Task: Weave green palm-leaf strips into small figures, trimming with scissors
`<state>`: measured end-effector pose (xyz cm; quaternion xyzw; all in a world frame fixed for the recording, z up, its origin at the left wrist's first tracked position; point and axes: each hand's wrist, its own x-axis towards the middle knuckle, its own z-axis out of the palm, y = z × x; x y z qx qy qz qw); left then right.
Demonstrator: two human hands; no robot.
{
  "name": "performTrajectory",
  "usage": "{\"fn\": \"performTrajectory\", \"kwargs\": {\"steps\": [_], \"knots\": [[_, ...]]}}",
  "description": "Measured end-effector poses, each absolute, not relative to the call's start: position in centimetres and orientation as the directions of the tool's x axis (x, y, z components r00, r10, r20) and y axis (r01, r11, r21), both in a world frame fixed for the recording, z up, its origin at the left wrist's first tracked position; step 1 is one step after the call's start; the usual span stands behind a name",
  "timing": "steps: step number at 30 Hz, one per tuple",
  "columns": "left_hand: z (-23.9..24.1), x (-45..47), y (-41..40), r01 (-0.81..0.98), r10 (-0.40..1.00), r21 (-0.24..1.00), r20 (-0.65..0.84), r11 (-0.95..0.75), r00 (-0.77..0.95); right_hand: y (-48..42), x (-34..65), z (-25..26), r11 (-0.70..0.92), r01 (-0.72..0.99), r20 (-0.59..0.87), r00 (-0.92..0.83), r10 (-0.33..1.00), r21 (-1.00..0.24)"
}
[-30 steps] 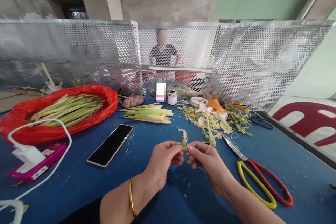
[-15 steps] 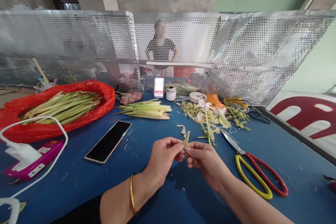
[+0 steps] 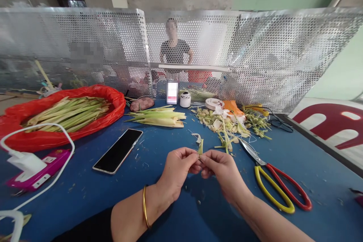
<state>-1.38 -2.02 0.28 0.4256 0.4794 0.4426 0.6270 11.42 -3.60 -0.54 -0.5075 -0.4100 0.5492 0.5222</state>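
My left hand [image 3: 177, 168] and my right hand [image 3: 221, 170] meet over the blue table [image 3: 176, 211], fingertips pinched together on a small green plant piece [image 3: 200, 146] that sticks up between them. A gold bangle sits on my left wrist. Just beyond the fingers lies a pale peeled scrap [image 3: 197, 137]. A neat bundle of trimmed green stalks [image 3: 159, 117] lies further back, centre.
Scissors [image 3: 272, 181] with yellow and red handles lie to the right. A pile of trimmings [image 3: 229, 123] sits behind them. A phone [image 3: 118, 150], a pink power strip [image 3: 36, 172] with a white charger, and a red bag of stalks [image 3: 65, 115] are left. A perforated metal screen [image 3: 255, 56] stands behind, a person beyond it.
Both hands stayed pinched on the plant piece; less of it shows above the fingers now. The view tilted slightly down.
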Motion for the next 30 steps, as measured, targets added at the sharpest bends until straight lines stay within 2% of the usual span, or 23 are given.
{"fn": "performTrajectory", "kwargs": {"steps": [6,10,13,17,24,30], "knots": [[0.1,-1.4,-2.0,-0.159,0.966,0.966,-0.173,0.205,0.192,-3.5,11.8,-0.4,-0.163,-0.243,-0.183,0.061,0.981,-0.956],[0.1,-1.4,-1.9,-0.149,0.970,0.971,-0.155,0.184,0.187,-3.4,11.9,-0.4,-0.156,-0.208,-0.170,0.048,0.984,-0.966],[0.1,-1.4,-1.8,-0.149,0.967,0.966,-0.184,0.211,0.175,-3.3,11.9,-0.2,-0.117,-0.146,-0.120,0.013,0.993,-0.982],[0.2,-1.4,-1.8,-0.106,0.959,0.965,-0.217,0.238,0.180,-3.0,12.0,-0.2,0.013,-0.083,0.011,0.023,1.000,-0.996],[0.4,-0.9,-2.1,-0.044,0.956,0.972,-0.220,0.232,0.192,-2.7,12.2,-1.2,0.124,0.141,0.137,0.084,0.987,-0.982],[0.3,-0.8,-2.0,-0.095,0.947,0.952,-0.274,0.292,0.167,-2.9,12.3,-1.4,0.295,0.414,0.355,0.076,0.932,-0.861]]}}
